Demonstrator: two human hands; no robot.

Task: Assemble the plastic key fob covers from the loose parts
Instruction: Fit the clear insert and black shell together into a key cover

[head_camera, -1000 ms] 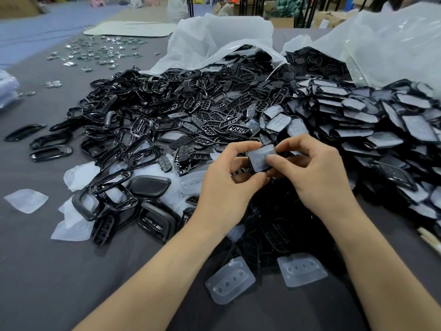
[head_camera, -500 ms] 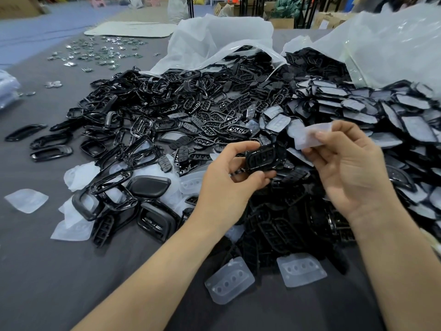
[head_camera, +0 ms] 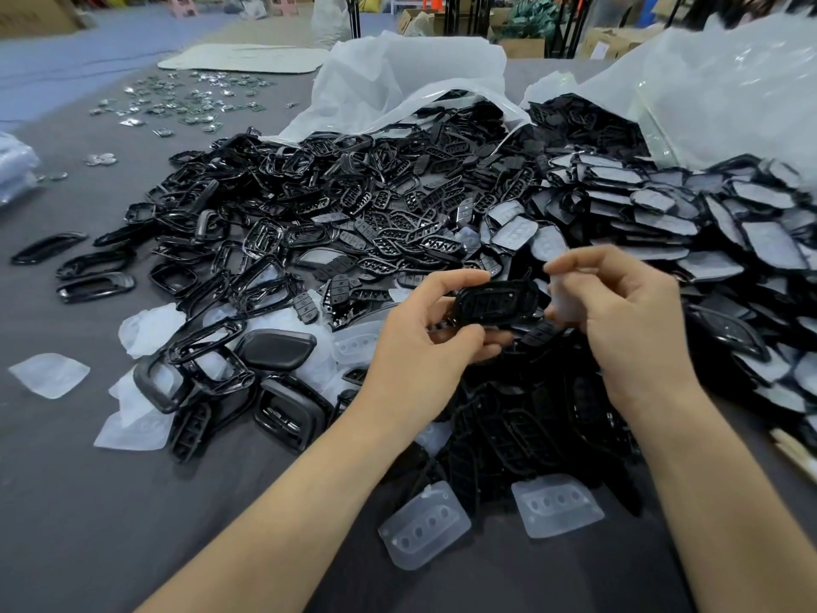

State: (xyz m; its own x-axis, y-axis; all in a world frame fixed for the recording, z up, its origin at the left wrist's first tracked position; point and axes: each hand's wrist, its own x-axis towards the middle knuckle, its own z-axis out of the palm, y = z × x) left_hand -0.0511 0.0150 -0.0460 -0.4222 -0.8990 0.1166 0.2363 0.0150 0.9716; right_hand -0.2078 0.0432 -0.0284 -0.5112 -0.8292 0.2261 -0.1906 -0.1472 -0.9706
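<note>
Grey counter (head_camera: 88, 502) heaped with black fob parts (head_camera: 353, 205) spilling from clear bags (head_camera: 411, 68). Left grip (head_camera: 424, 342) pinches a black button frame (head_camera: 495, 303) between thumb and fingers, above the heap's near edge. Right grip (head_camera: 628, 320) pinches a translucent pad (head_camera: 563, 298), blurred, just beside the frame's right end. Two clear pads (head_camera: 424, 526) lie flat between the forearms.

A grey table (head_camera: 88, 502) bears a left plastic bag (head_camera: 398, 77) and a right plastic bag (head_camera: 729, 95), both white and lying open. A pale flat board (head_camera: 243, 64) lies at its far end. Behind stand cardboard boxes (head_camera: 526, 46) and a pink stool (head_camera: 183, 4).
</note>
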